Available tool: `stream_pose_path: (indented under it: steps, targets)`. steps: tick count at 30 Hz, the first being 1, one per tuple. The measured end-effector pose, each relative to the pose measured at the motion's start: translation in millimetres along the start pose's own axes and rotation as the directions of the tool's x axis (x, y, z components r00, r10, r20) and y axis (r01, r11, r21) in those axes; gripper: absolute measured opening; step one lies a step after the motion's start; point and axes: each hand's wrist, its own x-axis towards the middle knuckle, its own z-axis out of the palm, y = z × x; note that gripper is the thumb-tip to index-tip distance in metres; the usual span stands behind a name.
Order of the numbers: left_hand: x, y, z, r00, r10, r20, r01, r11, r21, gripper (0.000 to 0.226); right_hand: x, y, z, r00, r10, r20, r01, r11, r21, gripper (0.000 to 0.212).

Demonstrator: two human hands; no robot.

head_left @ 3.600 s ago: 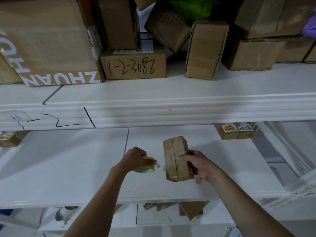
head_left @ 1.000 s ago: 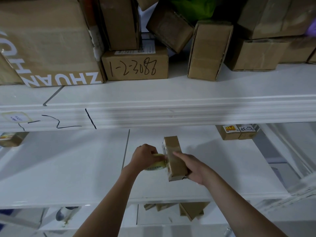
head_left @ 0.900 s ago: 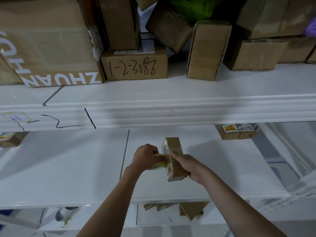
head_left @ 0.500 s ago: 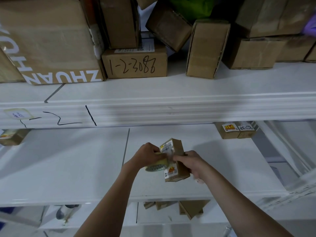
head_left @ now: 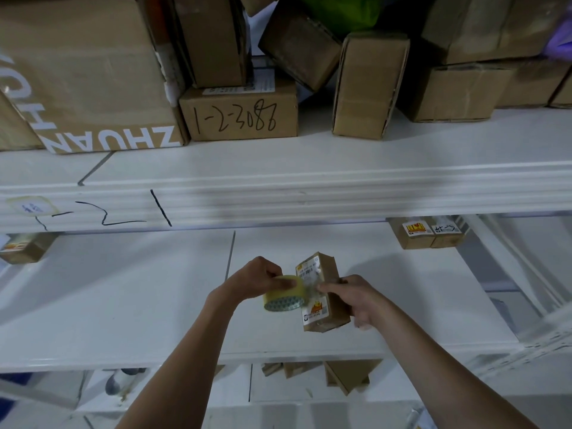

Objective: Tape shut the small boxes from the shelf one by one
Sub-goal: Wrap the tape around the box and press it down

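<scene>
Wrapping looks under way: the small brown cardboard box with printed labels (head_left: 322,292) is held above the lower white shelf board (head_left: 123,298), gripped by the right hand (head_left: 356,300) with a finger pressing clear tape onto its labelled face. The left hand (head_left: 257,281) clutches the yellowish roll of clear tape (head_left: 284,294) just beside the box. Judgement: this box is partly taped, the strip uncut; two small labelled boxes (head_left: 428,232) at the shelf's back right seemingly remain.
</scene>
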Motion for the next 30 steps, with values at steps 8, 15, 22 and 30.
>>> stream_pose_path:
  steps: [8,15,22,30]
  targets:
    - [-4.8,-20.6,7.3,0.995,-0.027,-0.092,0.042,0.984,0.172,0.045,-5.9,-5.3,-2.7,0.998,-0.043,0.036,0.044,0.999,-0.019,0.043]
    - [-0.4,-14.6,13.4,0.994,-0.044,-0.100,0.064,0.977,0.205,0.049,-11.3,-11.8,-2.0,0.993,-0.076,0.086,0.071,0.995,0.063,0.037]
    - [-1.0,-10.4,14.3,0.994,-0.083,-0.064,0.093,0.981,0.168,0.060,-14.8,-9.4,-6.2,0.977,-0.112,0.180,0.089,0.988,0.130,0.044]
    - [-1.8,0.3,10.2,0.996,-0.002,-0.085,0.017,0.985,0.170,0.056,-14.4,-2.1,-1.4,0.947,-0.122,0.297,0.062,0.977,0.204,0.045]
